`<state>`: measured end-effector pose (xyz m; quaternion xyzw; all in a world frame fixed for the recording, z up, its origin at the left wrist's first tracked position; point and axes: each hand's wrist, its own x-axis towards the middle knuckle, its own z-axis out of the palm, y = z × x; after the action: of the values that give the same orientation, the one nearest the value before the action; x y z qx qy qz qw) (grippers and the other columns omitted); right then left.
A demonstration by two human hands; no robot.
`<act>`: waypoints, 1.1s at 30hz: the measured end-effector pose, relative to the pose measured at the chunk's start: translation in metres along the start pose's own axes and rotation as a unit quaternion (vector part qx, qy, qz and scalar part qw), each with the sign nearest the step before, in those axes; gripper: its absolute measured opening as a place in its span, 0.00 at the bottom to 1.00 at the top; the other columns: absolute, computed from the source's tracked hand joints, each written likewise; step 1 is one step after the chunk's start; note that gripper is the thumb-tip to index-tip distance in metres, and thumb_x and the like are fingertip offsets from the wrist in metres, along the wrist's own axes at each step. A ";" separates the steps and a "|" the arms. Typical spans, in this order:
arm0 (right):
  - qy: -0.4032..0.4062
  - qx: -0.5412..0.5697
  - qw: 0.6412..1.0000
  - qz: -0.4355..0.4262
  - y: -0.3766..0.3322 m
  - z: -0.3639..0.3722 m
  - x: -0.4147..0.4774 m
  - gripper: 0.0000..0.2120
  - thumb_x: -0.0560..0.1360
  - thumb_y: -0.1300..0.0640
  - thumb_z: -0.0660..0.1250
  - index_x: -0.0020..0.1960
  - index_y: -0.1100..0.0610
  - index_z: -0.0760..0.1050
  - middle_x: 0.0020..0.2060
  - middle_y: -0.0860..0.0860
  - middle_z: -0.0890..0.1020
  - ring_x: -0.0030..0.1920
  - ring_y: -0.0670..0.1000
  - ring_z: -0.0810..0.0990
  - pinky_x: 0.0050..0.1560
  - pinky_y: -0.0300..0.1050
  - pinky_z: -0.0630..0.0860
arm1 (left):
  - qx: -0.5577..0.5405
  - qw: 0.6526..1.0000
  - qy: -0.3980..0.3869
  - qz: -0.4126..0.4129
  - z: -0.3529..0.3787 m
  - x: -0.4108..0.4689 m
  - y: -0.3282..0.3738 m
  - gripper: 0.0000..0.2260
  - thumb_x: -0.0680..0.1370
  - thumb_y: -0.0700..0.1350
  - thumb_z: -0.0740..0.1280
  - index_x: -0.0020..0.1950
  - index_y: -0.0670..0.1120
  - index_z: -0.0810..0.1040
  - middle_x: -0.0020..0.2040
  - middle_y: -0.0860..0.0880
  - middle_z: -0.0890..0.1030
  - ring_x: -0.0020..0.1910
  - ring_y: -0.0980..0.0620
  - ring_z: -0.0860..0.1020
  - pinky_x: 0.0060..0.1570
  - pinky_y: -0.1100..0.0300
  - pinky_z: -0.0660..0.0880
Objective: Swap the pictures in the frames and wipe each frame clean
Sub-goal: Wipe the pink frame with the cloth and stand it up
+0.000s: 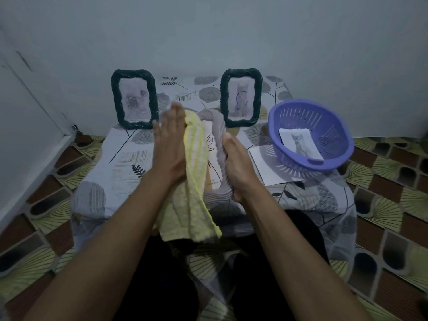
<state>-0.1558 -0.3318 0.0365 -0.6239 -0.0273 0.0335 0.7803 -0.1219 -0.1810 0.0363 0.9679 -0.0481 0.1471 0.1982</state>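
Cloth pressed to a grey frame held above the table

The left hand, fingers straight and together, presses a yellow cloth flat against the face of a grey frame, while the right hand grips that frame by its right edge, thumb on top. The frame is held tilted between both hands over the middle of the table. Behind it, a left dark frame and a right dark frame stand upright near the wall, well apart. To the right, a purple basket holds a cat picture and rests on a paper sheet.
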 end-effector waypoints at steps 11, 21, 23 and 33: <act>0.059 0.049 0.997 0.011 -0.008 -0.021 0.012 0.16 0.86 0.51 0.51 0.64 0.56 0.74 0.59 0.52 0.81 0.57 0.45 0.81 0.61 0.42 0.77 | 0.094 0.973 -0.040 0.207 0.020 -0.032 -0.001 0.37 0.78 0.64 0.51 0.78 0.54 0.32 0.80 0.53 0.34 0.79 0.47 0.37 0.76 0.38 0.41; 0.040 0.037 0.998 0.012 0.004 -0.003 0.010 0.17 0.85 0.53 0.53 0.57 0.59 0.79 0.54 0.59 0.83 0.55 0.55 0.82 0.61 0.56 0.76 | -0.048 0.989 -0.020 0.138 0.020 -0.014 0.021 0.39 0.77 0.63 0.48 0.81 0.43 0.42 0.81 0.44 0.42 0.79 0.52 0.40 0.77 0.56 0.38; 0.057 0.034 0.998 0.004 0.000 -0.014 0.015 0.18 0.84 0.50 0.54 0.55 0.59 0.78 0.53 0.60 0.83 0.56 0.58 0.81 0.59 0.55 0.76 | -0.012 0.965 -0.018 0.262 0.032 -0.035 0.022 0.35 0.78 0.57 0.52 0.80 0.43 0.43 0.81 0.44 0.46 0.80 0.50 0.44 0.77 0.55 0.42; 0.033 0.007 0.999 0.000 -0.007 -0.018 0.005 0.20 0.86 0.51 0.52 0.73 0.58 0.69 0.66 0.51 0.77 0.62 0.44 0.78 0.69 0.43 0.72 | -0.024 0.999 0.005 0.022 0.021 -0.012 -0.015 0.43 0.79 0.61 0.61 0.79 0.48 0.33 0.80 0.49 0.34 0.79 0.46 0.36 0.77 0.43 0.41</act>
<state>-0.1487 -0.3501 0.0394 -0.6195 -0.0014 0.0135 0.7849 -0.1250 -0.1747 0.0086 0.9607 -0.0723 0.1551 0.2186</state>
